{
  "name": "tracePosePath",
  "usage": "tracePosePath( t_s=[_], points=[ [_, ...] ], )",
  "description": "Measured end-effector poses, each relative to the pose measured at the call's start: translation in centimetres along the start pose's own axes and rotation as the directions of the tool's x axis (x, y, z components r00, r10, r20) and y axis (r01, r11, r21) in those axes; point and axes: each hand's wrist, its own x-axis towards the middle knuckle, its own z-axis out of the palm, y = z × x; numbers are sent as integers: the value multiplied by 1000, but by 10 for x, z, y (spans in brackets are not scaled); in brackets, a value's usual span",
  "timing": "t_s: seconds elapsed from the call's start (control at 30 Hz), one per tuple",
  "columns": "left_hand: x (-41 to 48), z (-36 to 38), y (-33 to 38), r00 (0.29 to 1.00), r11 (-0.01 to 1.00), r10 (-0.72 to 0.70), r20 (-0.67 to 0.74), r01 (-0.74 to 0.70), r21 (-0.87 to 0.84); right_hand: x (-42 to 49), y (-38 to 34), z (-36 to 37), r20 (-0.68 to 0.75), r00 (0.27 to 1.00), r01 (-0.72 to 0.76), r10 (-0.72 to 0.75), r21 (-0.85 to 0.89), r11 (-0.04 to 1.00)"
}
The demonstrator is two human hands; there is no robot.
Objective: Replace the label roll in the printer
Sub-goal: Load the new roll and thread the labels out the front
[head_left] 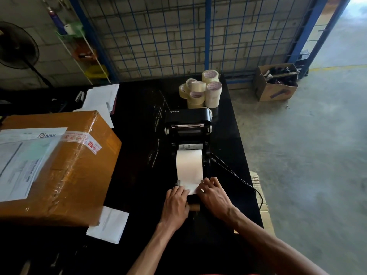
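Observation:
A black label printer (188, 126) stands open in the middle of the black table (139, 120), its lid tilted back. A white label roll (189, 165) lies in its bay, and the paper's free end reaches toward me. My left hand (176, 203) presses on the paper's near left corner. My right hand (213, 195) holds the near right corner with its fingertips. A brown cardboard core (194, 207) lies on the table between my wrists, partly hidden by both hands.
A large taped cardboard box (59, 167) fills the table's left side, with a white sheet (108, 225) at its near corner. Several tape rolls (202, 90) are stacked behind the printer. A black cable (238, 177) runs right from the printer. The table's right edge drops to concrete floor.

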Motion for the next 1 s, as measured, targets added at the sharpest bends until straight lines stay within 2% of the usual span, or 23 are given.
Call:
tracePosePath(
  t_s=[0.07, 0.13, 0.2, 0.23, 0.3, 0.33, 0.37, 0.43, 0.5, 0.57, 0.6, 0.67, 0.73, 0.77, 0.9, 1.0],
  points=[
    [-2, -3, 3, 998, 998, -64, -16, 64, -27, -5, -3, 2, -41, 999, -15, 16, 6, 1000],
    [-8, -7, 8, 974, 970, -214, -79, 202, -138, -11, -7, 5, -85, 995, -44, 49, 54, 998],
    [-15, -7, 13, 890, 872, -431, -148, 369, -321, -19, -12, 9, -118, 988, -85, 98, 113, 990],
    [-18, -7, 13, 831, 793, -541, -130, 453, -408, -24, -16, 11, -136, 983, -104, 122, 136, 985],
    [-19, -7, 10, 715, 599, -698, 45, 616, -511, -33, -23, 13, -163, 973, -134, 162, 167, 977],
    [-18, -6, 7, 678, 513, -720, 152, 666, -541, -36, -27, 13, -173, 970, -141, 171, 175, 974],
    [-17, -5, 5, 660, 436, -713, 234, 680, -590, -39, -29, 13, -180, 966, -151, 184, 184, 971],
    [-17, 0, 2, 661, 331, -687, 302, 655, -679, -43, -34, 9, -158, 950, -224, 270, 259, 939],
    [-20, 4, -1, 669, 328, -682, 296, 641, -694, -46, -36, 2, -32, 886, -418, 462, 377, 827],
    [-22, 7, -5, 690, 366, -665, 285, 634, -681, -47, -36, -5, 177, 749, -646, 638, 408, 645],
    [-23, 9, -6, 705, 396, -650, 282, 632, -666, -46, -36, -8, 272, 684, -719, 677, 411, 561],
    [-26, 11, -6, 728, 450, -626, 280, 630, -633, -43, -33, -10, 478, 603, -784, 639, 504, 363],
    [-29, 14, -7, 748, 494, -606, 273, 622, -607, -41, -34, -8, 613, 586, -770, 531, 626, 127],
    [-30, 15, -8, 761, 521, -593, 264, 612, -595, -41, -34, -6, 626, 598, -753, 502, 652, 84],
    [-36, 20, -14, 806, 612, -543, 237, 573, -545, -47, -37, 5, 614, 620, -744, 488, 658, 117],
    [-45, 15, -18, 806, 643, -551, 213, 574, -507, -54, -34, 7, 561, 599, -769, 571, 601, 216]
  ],
)
